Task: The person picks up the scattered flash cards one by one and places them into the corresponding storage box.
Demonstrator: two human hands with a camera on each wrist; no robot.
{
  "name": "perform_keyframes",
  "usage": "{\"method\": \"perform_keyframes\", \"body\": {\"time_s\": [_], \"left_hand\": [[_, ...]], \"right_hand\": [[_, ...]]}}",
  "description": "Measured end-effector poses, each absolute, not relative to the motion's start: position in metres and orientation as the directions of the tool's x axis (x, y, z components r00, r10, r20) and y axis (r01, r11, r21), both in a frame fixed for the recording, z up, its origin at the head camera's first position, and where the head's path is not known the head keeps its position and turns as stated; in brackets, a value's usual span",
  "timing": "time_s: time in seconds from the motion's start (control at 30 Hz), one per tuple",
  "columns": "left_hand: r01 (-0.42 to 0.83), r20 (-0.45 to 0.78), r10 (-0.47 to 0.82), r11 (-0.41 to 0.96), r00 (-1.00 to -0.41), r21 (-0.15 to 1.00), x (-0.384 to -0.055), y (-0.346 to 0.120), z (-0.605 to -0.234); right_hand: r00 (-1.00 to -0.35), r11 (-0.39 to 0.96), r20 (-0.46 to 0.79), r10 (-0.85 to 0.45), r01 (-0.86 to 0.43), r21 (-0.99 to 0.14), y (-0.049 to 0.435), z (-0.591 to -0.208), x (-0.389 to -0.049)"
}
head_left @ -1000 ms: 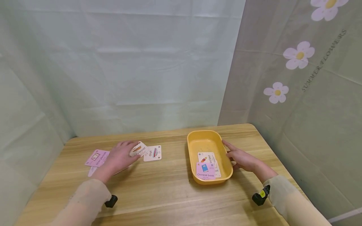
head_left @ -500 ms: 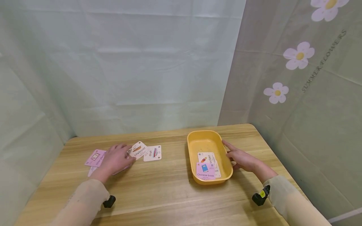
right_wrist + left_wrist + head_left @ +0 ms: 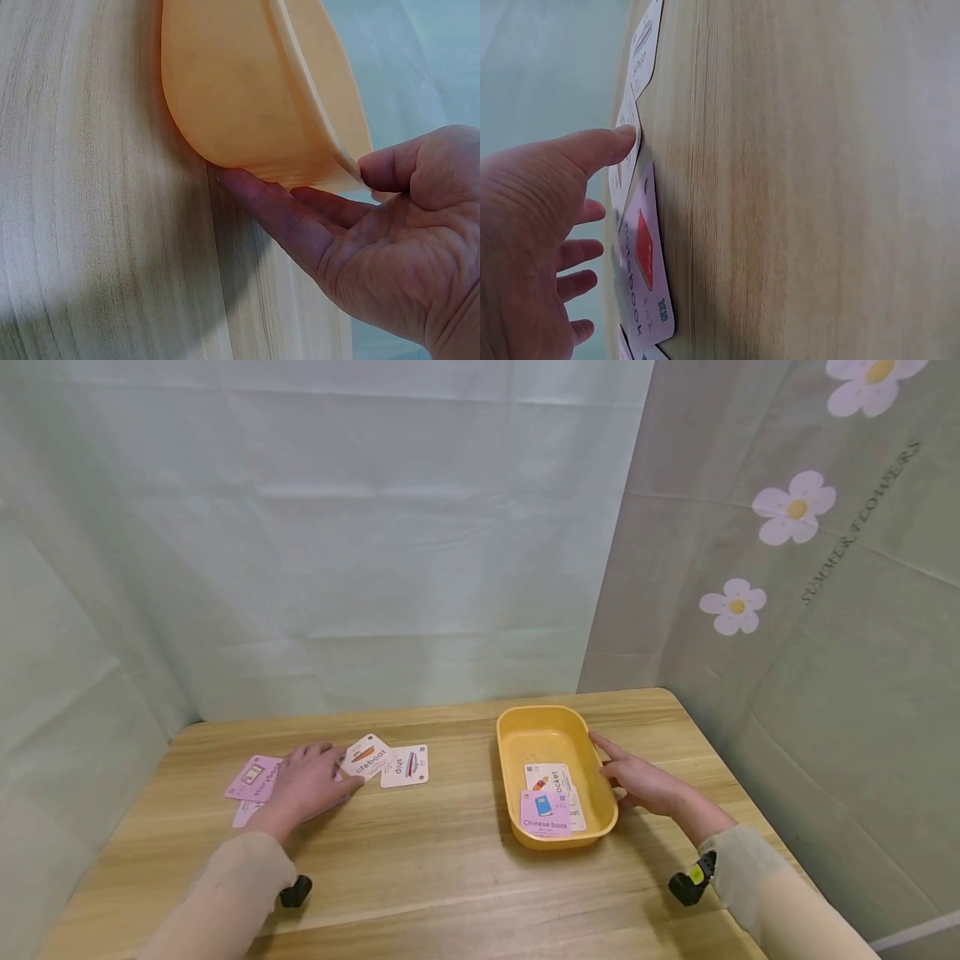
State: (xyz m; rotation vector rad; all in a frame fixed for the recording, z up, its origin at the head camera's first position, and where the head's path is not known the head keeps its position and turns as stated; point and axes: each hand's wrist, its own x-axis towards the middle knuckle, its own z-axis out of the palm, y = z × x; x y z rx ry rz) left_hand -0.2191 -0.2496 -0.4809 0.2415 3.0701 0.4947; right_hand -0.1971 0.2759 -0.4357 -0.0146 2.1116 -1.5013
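Sleeves: two in the foreground, the left sleeve (image 3: 225, 885) and the right sleeve (image 3: 772, 877), with one black device seen at each wrist.
Tray: one yellow tray (image 3: 534, 745), on the counter (image 3: 450, 893), right of centre; three cards are held inside, a Chinese book card (image 3: 545, 816) lapped over an "ocket" card (image 3: 542, 783) and an "oat" card (image 3: 577, 817).
Right hand: the tray's outer right side is touched by the right hand (image 3: 647, 782), fingers apart, one tip set at the rim.
Left hand: cards are covered by the left hand (image 3: 309, 783); its fingers are spread apart, the thumb laid at the lifeboat card's edge.
Left-side cards: five counted: a storybook card (image 3: 253, 778), one partly hidden beneath, a notebook card (image 3: 645, 262), a lifeboat card (image 3: 367, 757) and a ship card (image 3: 406, 766).
Backdrop: three flowers (image 3: 795, 508) are shown on grey cloth, the top one cut off.
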Motion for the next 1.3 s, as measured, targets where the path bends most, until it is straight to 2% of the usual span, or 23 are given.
{"method": "perform_keyframes", "body": {"time_s": [0.73, 1.3], "left_hand": [[0.085, -0.053, 0.107, 0.945, -0.993, 0.315, -0.2258, -0.2494, -0.4869], [0.061, -0.056, 0.089, 0.920, -0.994, 0.386, -0.2286, -0.2501, -0.4878]], "right_hand": [[-0.856, 0.387, -0.421, -0.300, 0.295, -0.874, 0.2759, -0.4362, -0.1966], [-0.860, 0.399, -0.425, -0.281, 0.298, -0.867, 0.2761, -0.4373, -0.1968]]}}
